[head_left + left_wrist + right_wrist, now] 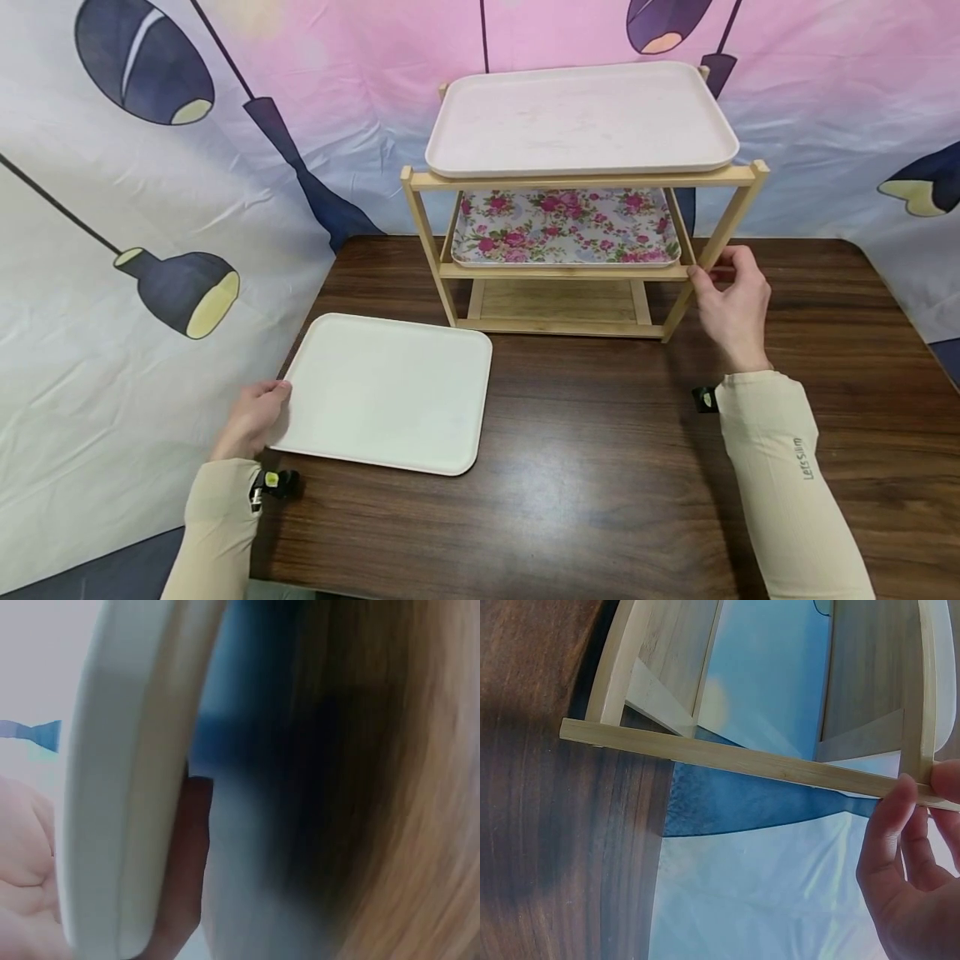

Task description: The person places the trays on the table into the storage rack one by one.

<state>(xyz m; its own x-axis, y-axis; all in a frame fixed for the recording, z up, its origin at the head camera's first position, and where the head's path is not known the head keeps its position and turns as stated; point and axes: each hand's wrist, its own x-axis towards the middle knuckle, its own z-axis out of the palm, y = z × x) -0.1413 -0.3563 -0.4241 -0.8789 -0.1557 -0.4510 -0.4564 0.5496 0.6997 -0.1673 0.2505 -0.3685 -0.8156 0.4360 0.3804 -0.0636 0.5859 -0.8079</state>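
A plain white rectangular tray (386, 392) is at the left of the table. My left hand (251, 417) grips its left edge, thumb on top and fingers underneath; the left wrist view shows the tray edge (120, 795) close up, over the table. At the back stands a three-tier wooden rack (562, 272). My right hand (733, 304) pinches its right front leg near the middle shelf, and the right wrist view shows the fingers around that wooden leg (742, 760). Another pale tray (581, 121) lies on the top tier. A floral tray (562, 225) lies on the middle tier.
The rack's bottom shelf (558, 302) shows bare wood. Beneath everything is a dark wooden table (570, 467). A fabric backdrop (300, 50) printed with lamps hangs behind the table and along its left side.
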